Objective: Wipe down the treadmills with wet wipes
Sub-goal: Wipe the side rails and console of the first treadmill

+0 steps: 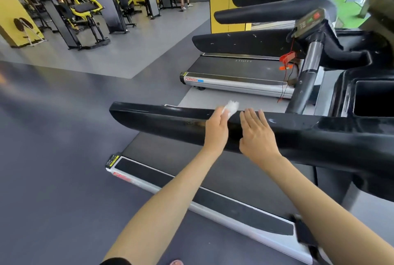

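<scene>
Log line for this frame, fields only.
step: wipe near treadmill handrail | left hand: holds wet wipe on rail | right hand: open, flat against rail

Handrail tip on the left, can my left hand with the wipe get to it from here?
Probably yes. The left hand holds the wipe on the handrail, which lies bare from there to its tip; the right hand rests on the other side.
</scene>
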A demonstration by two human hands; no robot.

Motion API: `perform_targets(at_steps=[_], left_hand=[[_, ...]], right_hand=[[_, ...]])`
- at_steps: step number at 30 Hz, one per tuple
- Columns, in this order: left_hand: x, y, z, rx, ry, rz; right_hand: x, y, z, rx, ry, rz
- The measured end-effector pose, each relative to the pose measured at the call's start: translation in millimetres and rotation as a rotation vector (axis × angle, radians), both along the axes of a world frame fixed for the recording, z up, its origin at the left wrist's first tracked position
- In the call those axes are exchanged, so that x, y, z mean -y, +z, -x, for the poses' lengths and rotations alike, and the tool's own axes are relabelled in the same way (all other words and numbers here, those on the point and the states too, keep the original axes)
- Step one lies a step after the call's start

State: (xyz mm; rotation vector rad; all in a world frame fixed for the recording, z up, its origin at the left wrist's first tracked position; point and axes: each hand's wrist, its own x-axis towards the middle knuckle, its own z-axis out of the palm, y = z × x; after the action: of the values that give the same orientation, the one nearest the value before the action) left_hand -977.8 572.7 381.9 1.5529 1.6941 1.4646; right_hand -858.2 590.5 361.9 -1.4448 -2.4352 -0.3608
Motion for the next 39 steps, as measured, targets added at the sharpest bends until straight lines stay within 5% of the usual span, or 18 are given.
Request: perform_targets(at_steps=[5,8,12,17,21,24,29,35,39], left_hand=[[-18,22,67,0.022,0.423,-0.082],[-26,11,88,-0.068,0.516,0.039],[-22,-11,32,-0.151,0.426,0.059],[-12,4,-22,0.086,0.155,0.016],[-24,34,28,0.262,0.370,-0.072],[-31,35,69,0.122,0.492,-0.021],[-27,-21,8,-0.163,0.438,0.044],[-10,6,-44,0.053,0.159,0.009],[-13,26,-2,0.029,0.426,-0.129]], right_hand=[[4,9,-6,0.061,0.025,0.041],[3,8,-8,0.067,0.025,0.049],[1,2,-6,0.042,0.033,0.067],[1,1,-4,0.006,0.059,0.068],[0,-1,-8,0.059,0.062,0.025],[1,2,-10,0.070,0.048,0.015],[3,8,-13,0.172,0.059,0.077],[4,12,-18,0.096,0.056,0.032],[10,11,-36,-0.031,0.024,-0.029]])
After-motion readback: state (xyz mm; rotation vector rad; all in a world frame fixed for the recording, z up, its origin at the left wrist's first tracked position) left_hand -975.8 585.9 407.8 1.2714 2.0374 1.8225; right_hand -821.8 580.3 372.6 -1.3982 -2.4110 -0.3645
